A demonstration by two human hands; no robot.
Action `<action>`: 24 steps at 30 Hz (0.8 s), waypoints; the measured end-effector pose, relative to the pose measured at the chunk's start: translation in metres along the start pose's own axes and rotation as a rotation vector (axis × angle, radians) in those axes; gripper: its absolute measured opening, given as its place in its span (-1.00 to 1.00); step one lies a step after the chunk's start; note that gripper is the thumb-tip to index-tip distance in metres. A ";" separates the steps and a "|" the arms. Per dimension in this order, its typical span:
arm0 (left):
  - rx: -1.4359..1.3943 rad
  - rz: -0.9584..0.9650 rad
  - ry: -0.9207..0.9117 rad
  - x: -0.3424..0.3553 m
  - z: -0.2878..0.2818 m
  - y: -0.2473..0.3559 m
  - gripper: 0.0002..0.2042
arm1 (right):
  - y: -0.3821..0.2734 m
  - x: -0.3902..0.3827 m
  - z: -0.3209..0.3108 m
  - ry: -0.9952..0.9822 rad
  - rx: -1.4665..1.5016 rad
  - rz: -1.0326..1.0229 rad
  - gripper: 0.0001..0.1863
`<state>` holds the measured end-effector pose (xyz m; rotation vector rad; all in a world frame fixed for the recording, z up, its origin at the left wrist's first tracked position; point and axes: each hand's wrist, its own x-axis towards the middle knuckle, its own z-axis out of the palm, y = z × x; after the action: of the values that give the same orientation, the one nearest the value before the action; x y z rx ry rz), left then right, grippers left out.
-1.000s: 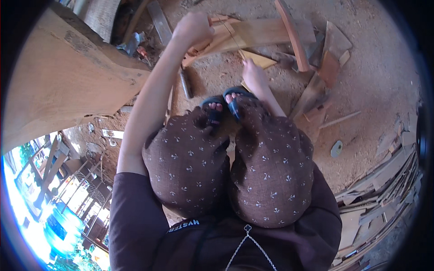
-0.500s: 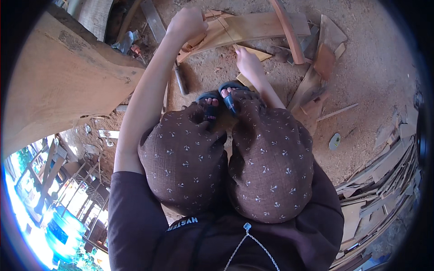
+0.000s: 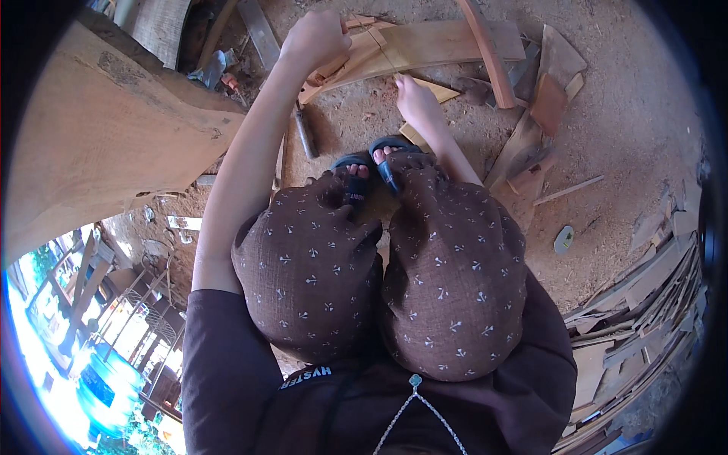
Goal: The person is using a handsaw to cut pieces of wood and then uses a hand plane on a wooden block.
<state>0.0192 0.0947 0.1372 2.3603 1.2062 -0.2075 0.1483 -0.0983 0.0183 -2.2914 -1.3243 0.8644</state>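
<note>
A: From the head view, where is the thin dark strand?

B: Between the two hands. It slants across the pale board, from near the left hand down to the fingers of the right hand.

A: And each grip?

B: The right one is closed on the strand's near end. The left is curled into a fist by the board's left part; I can't tell what is inside it.

A: How does the strand look?

B: Straight, very slim, dark against the wood. I can't make out whether it is string, wire or something stiffer.

A: And the board?

B: Long and curved in this bent view, yellower at the left, greyer toward the right. It lies on the dirt ground, and a reddish plank crosses it near its right end.

A: Anything close by?

B: A yellowish offcut with a pointed end, just beside the right hand. A grey rod lies right of the left forearm.
</note>
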 end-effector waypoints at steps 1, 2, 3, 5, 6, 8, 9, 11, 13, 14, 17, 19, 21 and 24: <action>-0.005 0.003 0.011 0.002 0.001 0.001 -0.75 | -0.007 0.017 -0.003 0.005 -0.027 -0.016 -0.72; -0.010 0.007 0.024 0.004 0.002 0.003 -0.75 | -0.011 0.025 -0.008 0.010 -0.054 -0.031 -0.72; -0.006 0.002 0.027 0.005 0.002 0.001 -0.75 | -0.011 0.025 -0.006 0.009 -0.050 -0.037 -0.72; 0.000 -0.013 0.012 0.001 0.002 0.000 -0.75 | -0.004 0.009 -0.001 0.009 0.029 -0.030 -0.71; -0.002 -0.012 0.009 -0.003 0.002 0.002 -0.75 | 0.007 -0.009 0.005 0.028 0.014 -0.008 -0.72; -0.019 -0.022 0.000 -0.005 -0.003 0.008 -0.75 | 0.037 -0.047 0.013 0.044 -0.015 0.023 -0.72; -0.017 -0.018 -0.001 -0.004 -0.003 0.007 -0.75 | 0.041 -0.061 0.011 0.031 -0.025 0.037 -0.72; -0.019 -0.018 0.005 -0.004 -0.003 0.002 -0.75 | 0.047 -0.058 0.010 0.051 -0.041 0.031 -0.74; -0.010 -0.027 -0.002 -0.008 -0.006 -0.003 -0.75 | 0.030 -0.051 -0.001 0.021 -0.073 0.044 -0.72; -0.006 -0.026 0.003 -0.005 -0.005 -0.001 -0.75 | 0.019 -0.038 -0.006 0.025 -0.080 0.055 -0.72; -0.007 -0.015 0.004 0.000 0.000 0.003 -0.75 | -0.003 0.000 -0.007 -0.044 -0.051 0.054 -0.71; -0.013 -0.018 0.013 0.001 -0.001 0.005 -0.75 | -0.002 0.014 -0.001 0.024 -0.007 -0.005 -0.70; -0.044 -0.032 0.031 0.000 0.000 0.003 -0.76 | 0.014 -0.010 0.003 0.018 0.001 0.019 -0.70; -0.057 -0.040 0.011 -0.005 0.003 0.001 -0.77 | 0.044 -0.065 0.005 -0.005 -0.029 0.042 -0.71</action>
<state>0.0170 0.0895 0.1364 2.2929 1.2496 -0.1715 0.1495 -0.1772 0.0107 -2.3488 -1.3033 0.8701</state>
